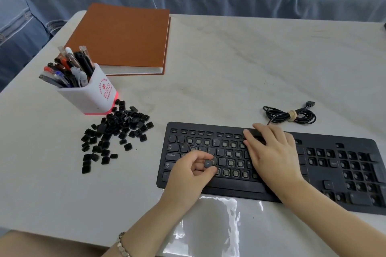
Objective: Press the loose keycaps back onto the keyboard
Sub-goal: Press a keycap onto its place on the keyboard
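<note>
A black keyboard (234,185) lies on the table in front of me, with many bare key sockets and a few caps in place. A pile of loose black keycaps (117,131) is spread to its left. My left hand (190,175) hovers over the keyboard's left half and pinches one keycap (208,163) with an arrow mark between thumb and fingers. My right hand (271,152) lies flat on the middle of the keyboard, fingers stretched toward the top rows.
A white pen holder (92,96) full of pens stands behind the keycap pile. An orange-brown book (125,37) lies at the back left. The keyboard's coiled black cable (290,115) rests behind the keyboard. A glossy plastic sheet (208,225) covers the near table edge.
</note>
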Demonstrator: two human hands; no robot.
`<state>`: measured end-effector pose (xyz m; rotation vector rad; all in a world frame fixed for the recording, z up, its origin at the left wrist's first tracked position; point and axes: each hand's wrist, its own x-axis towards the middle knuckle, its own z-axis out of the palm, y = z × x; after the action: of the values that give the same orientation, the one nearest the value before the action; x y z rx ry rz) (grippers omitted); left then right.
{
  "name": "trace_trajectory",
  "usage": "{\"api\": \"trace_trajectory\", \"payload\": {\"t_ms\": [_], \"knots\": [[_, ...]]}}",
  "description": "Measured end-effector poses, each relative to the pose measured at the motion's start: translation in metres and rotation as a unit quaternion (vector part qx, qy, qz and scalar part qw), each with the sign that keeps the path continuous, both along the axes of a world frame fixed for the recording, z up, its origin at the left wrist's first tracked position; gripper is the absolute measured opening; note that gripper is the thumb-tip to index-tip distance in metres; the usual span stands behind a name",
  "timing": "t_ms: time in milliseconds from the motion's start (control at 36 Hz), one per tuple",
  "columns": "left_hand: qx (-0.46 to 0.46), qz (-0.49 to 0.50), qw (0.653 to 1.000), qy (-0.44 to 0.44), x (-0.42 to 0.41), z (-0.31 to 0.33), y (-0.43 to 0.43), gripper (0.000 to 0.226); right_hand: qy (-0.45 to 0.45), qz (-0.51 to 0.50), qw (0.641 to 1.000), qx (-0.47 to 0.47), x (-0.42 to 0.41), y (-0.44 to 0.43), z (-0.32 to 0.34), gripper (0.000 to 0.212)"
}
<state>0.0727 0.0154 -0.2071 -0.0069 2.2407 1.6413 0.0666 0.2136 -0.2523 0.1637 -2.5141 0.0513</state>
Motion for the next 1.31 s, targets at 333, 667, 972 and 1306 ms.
{"api": "trace_trajectory", "payload": {"t_ms": [333, 667, 972, 1306], "knots": [[-0.007, 0.015, 1.000, 0.007, 0.002, -0.002, -0.003, 0.020, -0.045, -0.029, 0.993, -0.105, 0.010, -0.003, -0.009, 0.037], [-0.004, 0.024, 1.000, 0.006, 0.003, -0.005, -0.002, 0.019, -0.061, 0.002, 0.997, -0.040, 0.001, 0.008, 0.011, 0.014], [0.017, 0.018, 1.000, -0.019, 0.003, -0.001, -0.004, 0.020, -0.050, 0.064, 0.997, 0.013, -0.016, 0.012, 0.015, 0.011], [0.028, 0.024, 0.999, -0.022, 0.005, 0.000, -0.005, 0.019, -0.079, 0.049, 0.995, 0.020, -0.006, 0.004, 0.018, 0.018]]}}
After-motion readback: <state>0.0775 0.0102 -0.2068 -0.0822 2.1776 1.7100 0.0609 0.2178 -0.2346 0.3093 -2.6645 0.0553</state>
